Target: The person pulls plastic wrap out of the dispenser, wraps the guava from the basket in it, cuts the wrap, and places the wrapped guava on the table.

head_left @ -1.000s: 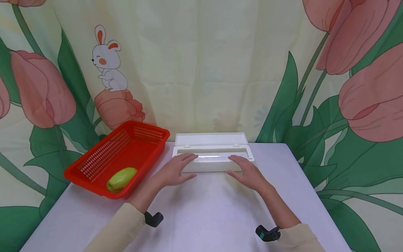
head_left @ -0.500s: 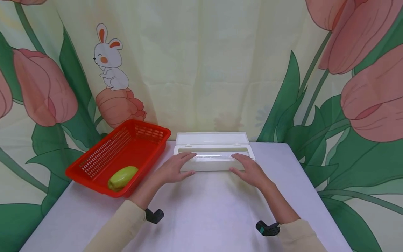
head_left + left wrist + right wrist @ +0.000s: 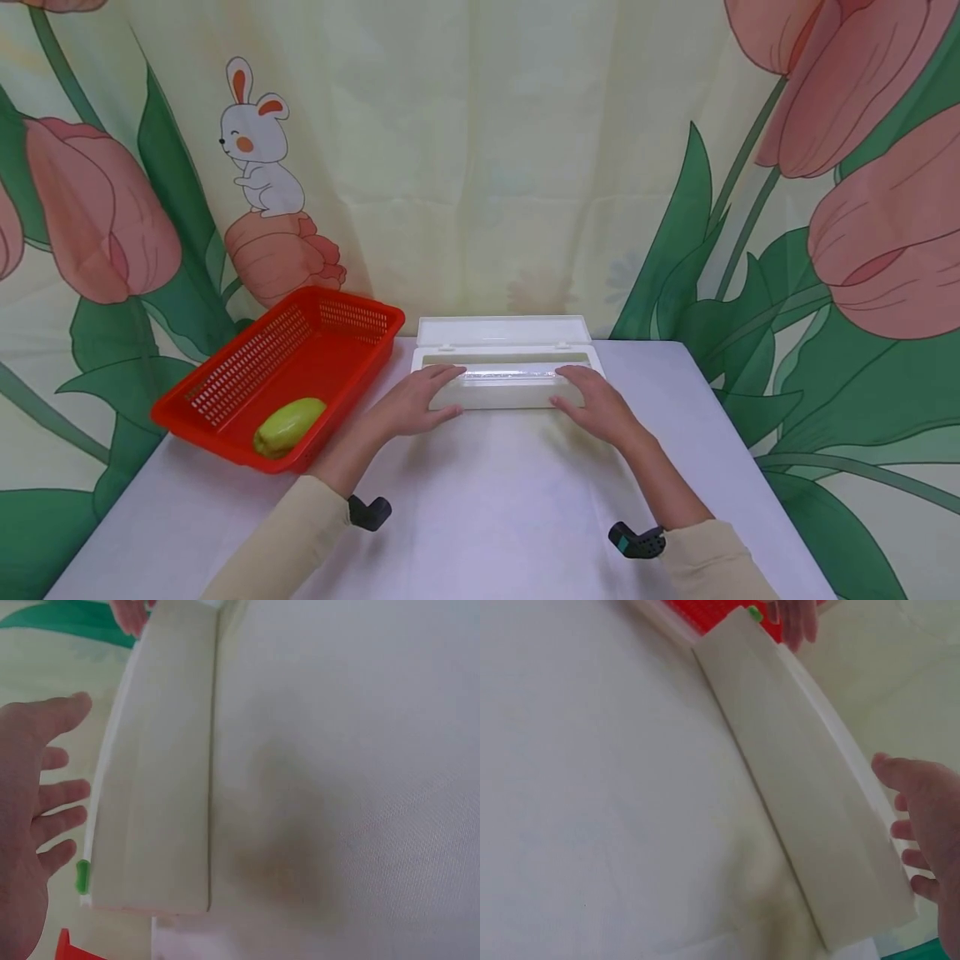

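Observation:
A long white cling film dispenser [image 3: 502, 397] stands at the far edge of the table, its lid [image 3: 502, 331] tipped back. Clear film [image 3: 512, 372] shows inside. My left hand [image 3: 411, 406] hovers by the left end of the dispenser, fingers spread and thumb apart. Mirroring it at the other end is my right hand [image 3: 602, 407], also with its fingers apart. Both wrist views show a gap between thumb and fingers with nothing held; whether any fingertip touches the dispenser I cannot tell. A green slider [image 3: 82, 877] sits on the dispenser's left end in the left wrist view.
To the left, a red plastic basket [image 3: 330, 367] with slotted walls holds a yellow-green, melon-like fruit [image 3: 289, 427]. A white cloth covers the table [image 3: 495, 508]. Directly behind the dispenser hangs a curtain [image 3: 465, 167] printed with tulips and a rabbit.
Both hands have shifted slightly forward and a little farther apart over the dispenser. The dispenser, basket and fruit stay where they were.

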`<action>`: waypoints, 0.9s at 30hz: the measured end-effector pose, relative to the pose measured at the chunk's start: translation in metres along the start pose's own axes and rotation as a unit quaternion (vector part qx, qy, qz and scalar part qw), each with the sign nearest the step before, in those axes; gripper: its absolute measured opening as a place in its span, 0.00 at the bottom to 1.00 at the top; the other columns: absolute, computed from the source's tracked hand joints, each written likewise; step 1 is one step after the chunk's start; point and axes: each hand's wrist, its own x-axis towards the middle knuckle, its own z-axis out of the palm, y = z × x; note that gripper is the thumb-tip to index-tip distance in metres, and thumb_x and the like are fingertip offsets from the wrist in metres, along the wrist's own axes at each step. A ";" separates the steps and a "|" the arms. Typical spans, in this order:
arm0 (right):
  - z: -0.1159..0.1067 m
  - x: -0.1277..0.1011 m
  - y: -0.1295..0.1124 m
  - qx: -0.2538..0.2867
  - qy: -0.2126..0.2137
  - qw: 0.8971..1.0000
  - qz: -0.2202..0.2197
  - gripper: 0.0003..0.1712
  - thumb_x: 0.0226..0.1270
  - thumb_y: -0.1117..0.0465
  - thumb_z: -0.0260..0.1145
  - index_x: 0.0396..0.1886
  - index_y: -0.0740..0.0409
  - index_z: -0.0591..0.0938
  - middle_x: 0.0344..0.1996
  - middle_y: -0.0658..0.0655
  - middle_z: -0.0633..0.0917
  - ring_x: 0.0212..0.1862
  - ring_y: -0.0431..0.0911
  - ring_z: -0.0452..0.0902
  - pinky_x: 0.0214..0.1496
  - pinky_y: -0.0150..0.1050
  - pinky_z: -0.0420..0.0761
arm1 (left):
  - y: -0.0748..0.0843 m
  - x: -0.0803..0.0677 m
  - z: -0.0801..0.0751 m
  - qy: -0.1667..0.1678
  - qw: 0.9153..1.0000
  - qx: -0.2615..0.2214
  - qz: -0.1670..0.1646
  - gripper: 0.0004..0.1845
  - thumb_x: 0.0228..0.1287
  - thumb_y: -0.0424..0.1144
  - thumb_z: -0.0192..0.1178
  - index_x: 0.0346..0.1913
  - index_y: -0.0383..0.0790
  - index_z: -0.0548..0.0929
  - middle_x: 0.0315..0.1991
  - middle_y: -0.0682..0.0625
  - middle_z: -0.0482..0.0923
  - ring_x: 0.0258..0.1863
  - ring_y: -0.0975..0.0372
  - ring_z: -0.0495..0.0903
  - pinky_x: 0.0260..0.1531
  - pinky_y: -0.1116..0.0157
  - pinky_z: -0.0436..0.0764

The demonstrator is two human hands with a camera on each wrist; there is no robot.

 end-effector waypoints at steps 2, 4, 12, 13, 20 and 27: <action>-0.001 0.001 0.002 0.003 0.001 1.000 0.006 0.33 0.60 0.41 0.59 0.62 0.50 0.69 0.61 0.57 0.71 0.64 0.54 0.63 0.63 0.56 0.66 | -0.001 0.001 0.001 0.000 1.000 0.003 -0.001 0.39 0.51 0.64 0.57 0.67 0.63 0.59 0.66 0.58 0.62 0.64 0.60 0.65 0.55 0.53 0.74; -0.002 0.002 0.004 0.003 -0.002 1.000 0.011 0.33 0.61 0.41 0.59 0.63 0.50 0.68 0.61 0.58 0.71 0.64 0.54 0.63 0.63 0.56 0.66 | -0.001 0.001 0.001 -0.003 1.000 0.003 -0.003 0.39 0.51 0.64 0.57 0.67 0.63 0.59 0.66 0.58 0.62 0.64 0.60 0.64 0.55 0.53 0.74; -0.003 0.008 0.009 0.014 -0.016 0.999 0.037 0.35 0.60 0.39 0.58 0.63 0.50 0.68 0.63 0.58 0.70 0.66 0.56 0.61 0.64 0.59 0.63 | -0.004 0.003 0.004 -0.001 1.000 0.001 -0.010 0.38 0.52 0.62 0.59 0.67 0.60 0.61 0.65 0.56 0.65 0.63 0.59 0.65 0.57 0.52 0.72; -0.003 0.009 0.009 0.015 -0.019 0.999 0.040 0.35 0.60 0.39 0.57 0.63 0.50 0.68 0.63 0.58 0.70 0.66 0.57 0.61 0.64 0.59 0.63 | -0.004 0.004 0.004 -0.002 1.000 -0.002 -0.012 0.38 0.52 0.61 0.59 0.67 0.60 0.61 0.65 0.56 0.65 0.63 0.59 0.65 0.57 0.51 0.72; -0.004 0.015 0.012 0.026 -0.022 0.998 0.049 0.34 0.60 0.39 0.58 0.62 0.51 0.69 0.62 0.58 0.71 0.65 0.57 0.62 0.64 0.59 0.63 | -0.008 0.006 0.004 0.003 1.000 -0.006 -0.027 0.38 0.51 0.60 0.60 0.67 0.60 0.61 0.65 0.55 0.65 0.63 0.57 0.65 0.57 0.50 0.72; -0.004 0.017 0.014 0.026 -0.019 0.998 0.045 0.33 0.60 0.41 0.58 0.62 0.52 0.69 0.61 0.59 0.71 0.64 0.56 0.64 0.63 0.58 0.64 | -0.011 0.010 0.003 -0.005 0.999 -0.005 -0.045 0.39 0.50 0.63 0.59 0.66 0.61 0.61 0.65 0.56 0.65 0.64 0.57 0.64 0.57 0.50 0.71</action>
